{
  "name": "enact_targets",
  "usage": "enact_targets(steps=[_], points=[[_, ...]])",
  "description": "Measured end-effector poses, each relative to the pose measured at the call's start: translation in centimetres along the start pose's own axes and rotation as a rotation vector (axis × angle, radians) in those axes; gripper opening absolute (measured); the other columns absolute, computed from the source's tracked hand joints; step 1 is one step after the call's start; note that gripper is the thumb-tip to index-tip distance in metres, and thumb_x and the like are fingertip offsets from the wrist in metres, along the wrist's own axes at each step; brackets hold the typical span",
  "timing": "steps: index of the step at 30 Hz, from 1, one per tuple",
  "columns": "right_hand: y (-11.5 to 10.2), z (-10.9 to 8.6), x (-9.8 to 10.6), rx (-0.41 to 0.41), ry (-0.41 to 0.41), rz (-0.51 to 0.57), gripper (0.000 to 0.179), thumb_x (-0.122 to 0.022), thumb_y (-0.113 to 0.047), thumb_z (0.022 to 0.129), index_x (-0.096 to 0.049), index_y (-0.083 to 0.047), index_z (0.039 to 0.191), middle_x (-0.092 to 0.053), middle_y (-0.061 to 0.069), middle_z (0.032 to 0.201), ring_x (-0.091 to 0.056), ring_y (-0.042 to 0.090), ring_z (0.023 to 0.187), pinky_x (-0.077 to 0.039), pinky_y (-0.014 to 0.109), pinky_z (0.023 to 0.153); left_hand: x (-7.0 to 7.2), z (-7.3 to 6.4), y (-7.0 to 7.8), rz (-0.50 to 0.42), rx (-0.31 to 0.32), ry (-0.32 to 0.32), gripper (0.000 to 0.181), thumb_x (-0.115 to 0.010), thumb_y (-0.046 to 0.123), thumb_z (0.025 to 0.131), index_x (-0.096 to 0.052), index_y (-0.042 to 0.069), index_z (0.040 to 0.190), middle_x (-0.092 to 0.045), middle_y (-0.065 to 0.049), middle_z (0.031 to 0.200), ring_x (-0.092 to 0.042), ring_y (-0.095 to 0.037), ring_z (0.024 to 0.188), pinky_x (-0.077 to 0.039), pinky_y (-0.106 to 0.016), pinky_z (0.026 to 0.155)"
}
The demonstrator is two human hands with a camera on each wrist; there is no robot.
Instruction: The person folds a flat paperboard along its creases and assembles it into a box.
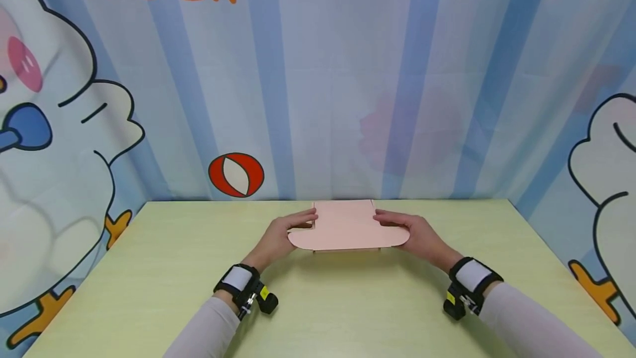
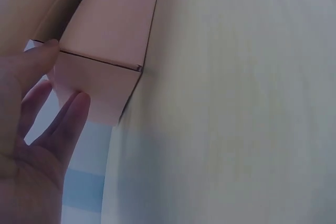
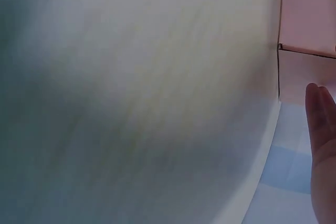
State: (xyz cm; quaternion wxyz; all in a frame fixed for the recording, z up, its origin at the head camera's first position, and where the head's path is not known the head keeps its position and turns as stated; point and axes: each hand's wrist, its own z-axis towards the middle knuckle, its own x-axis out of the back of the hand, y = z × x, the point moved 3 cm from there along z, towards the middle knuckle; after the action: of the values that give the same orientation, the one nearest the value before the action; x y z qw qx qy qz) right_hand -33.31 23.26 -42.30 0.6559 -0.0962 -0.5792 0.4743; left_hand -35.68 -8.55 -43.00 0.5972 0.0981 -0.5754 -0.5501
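Observation:
A pink cardboard box (image 1: pixel 344 225) lies near the far edge of the table, between the two hands. Its top panel has a wide, round-cornered flap that juts out toward me and past both sides. My left hand (image 1: pixel 280 236) is at the box's left end; in the left wrist view the thumb and fingertips touch the side wall (image 2: pixel 100 87), below the overhanging flap (image 2: pixel 42 3). At the opposite end, my right hand (image 1: pixel 422 235) reaches along the box with its fingers straight. In the right wrist view those fingers (image 3: pixel 317 114) lie against the right side wall (image 3: pixel 299 74).
The pale yellow-green table (image 1: pixel 343 314) extends around the box. Behind it hangs a blue striped curtain (image 1: pixel 338 82) with cartoon figures and a red-and-white ball (image 1: pixel 236 174) printed on it. Each wrist wears a strapped camera (image 1: pixel 268 300).

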Motion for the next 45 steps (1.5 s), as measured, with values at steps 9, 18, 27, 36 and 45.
enact_targets(steps=[9, 18, 27, 36, 45], points=[[-0.4, -0.3, -0.1, 0.056, -0.039, -0.164, 0.066, -0.083, -0.009, 0.077, -0.059, -0.017, 0.139, -0.052, 0.005, 0.15, -0.047, 0.032, 0.139, -0.049, 0.044, 0.105, -0.1, -0.2, 0.0, 0.083, -0.042, -0.046, 0.057, -0.07, -0.006, 0.085, -0.055, 0.004, 0.14, -0.046, -0.014, 0.153, -0.066, -0.034, 0.116, -0.054, -0.04, 0.098], [-0.4, -0.4, -0.2, 0.114, -0.096, -0.26, 0.075, -0.086, -0.007, 0.072, -0.057, -0.015, 0.141, -0.049, 0.009, 0.151, -0.045, 0.035, 0.14, -0.052, 0.044, 0.1, 0.0, -0.2, 0.0, 0.163, -0.009, -0.097, 0.061, -0.073, 0.0, 0.085, -0.053, 0.008, 0.142, -0.043, -0.01, 0.156, -0.065, -0.031, 0.119, -0.053, -0.042, 0.098], [-1.0, -0.5, -0.1, 0.158, -0.108, -0.347, 0.072, -0.084, -0.001, 0.073, -0.058, -0.013, 0.139, -0.05, 0.01, 0.151, -0.048, 0.035, 0.138, -0.053, 0.044, 0.099, 0.1, -0.2, 0.5, 0.229, -0.017, -0.108, 0.059, -0.074, 0.004, 0.086, -0.055, 0.008, 0.141, -0.044, -0.009, 0.155, -0.067, -0.029, 0.116, -0.054, -0.038, 0.098], [-0.9, -0.7, -0.2, 0.156, -0.103, -0.362, 0.076, -0.083, 0.002, 0.073, -0.055, -0.014, 0.142, -0.048, 0.009, 0.152, -0.047, 0.035, 0.139, -0.052, 0.045, 0.099, 0.1, -0.2, 0.6, 0.254, 0.027, -0.07, 0.056, -0.076, 0.004, 0.083, -0.061, 0.014, 0.137, -0.045, -0.004, 0.155, -0.044, -0.031, 0.142, -0.043, -0.045, 0.111], [-1.0, -0.9, 0.9, 0.054, -0.153, -0.322, 0.074, -0.069, 0.014, 0.081, -0.047, -0.01, 0.147, -0.052, 0.016, 0.147, -0.061, 0.034, 0.124, -0.058, 0.039, 0.088, 1.3, -1.0, 0.0, 0.245, 0.067, -0.111, 0.075, -0.055, -0.021, 0.084, -0.047, 0.018, 0.148, -0.043, -0.007, 0.156, -0.063, -0.029, 0.123, -0.055, -0.038, 0.096]])
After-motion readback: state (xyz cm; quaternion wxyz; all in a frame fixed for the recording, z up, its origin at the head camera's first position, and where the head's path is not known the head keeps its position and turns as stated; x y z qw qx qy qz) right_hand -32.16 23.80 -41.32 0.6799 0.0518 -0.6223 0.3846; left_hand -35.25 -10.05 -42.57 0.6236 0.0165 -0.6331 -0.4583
